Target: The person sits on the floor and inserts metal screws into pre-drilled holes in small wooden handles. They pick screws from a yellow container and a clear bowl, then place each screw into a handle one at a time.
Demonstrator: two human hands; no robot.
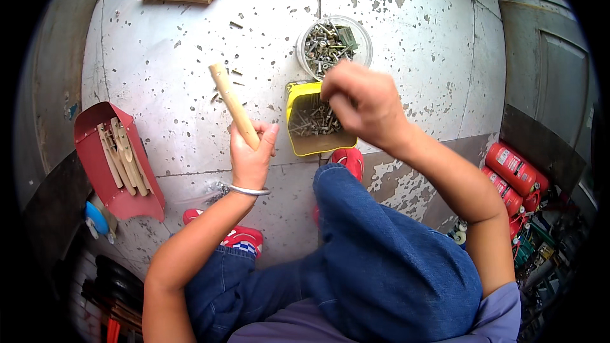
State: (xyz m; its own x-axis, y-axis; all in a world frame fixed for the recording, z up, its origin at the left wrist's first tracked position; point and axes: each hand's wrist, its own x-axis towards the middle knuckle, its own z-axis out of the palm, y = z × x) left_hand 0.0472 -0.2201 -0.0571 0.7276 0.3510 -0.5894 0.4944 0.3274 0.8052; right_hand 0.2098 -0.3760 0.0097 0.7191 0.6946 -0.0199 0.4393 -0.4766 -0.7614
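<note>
**Wooden handle in hand, screws just beyond**

The left hand (251,155) clenches a wooden handle (233,103), tilted up and away. The right hand (363,103), fingers curled, hovers over a yellow tray (298,146) of screws; whether it holds one, I cannot tell. Beyond sits a clear tub (356,28) of bolts. Far left, a red tray (95,171) holds wooden pieces on the flaking floor (413,25).

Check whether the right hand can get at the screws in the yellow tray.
Probably yes: the right hand already hovers over the open yellow tray, with nothing covering the screws.
</note>
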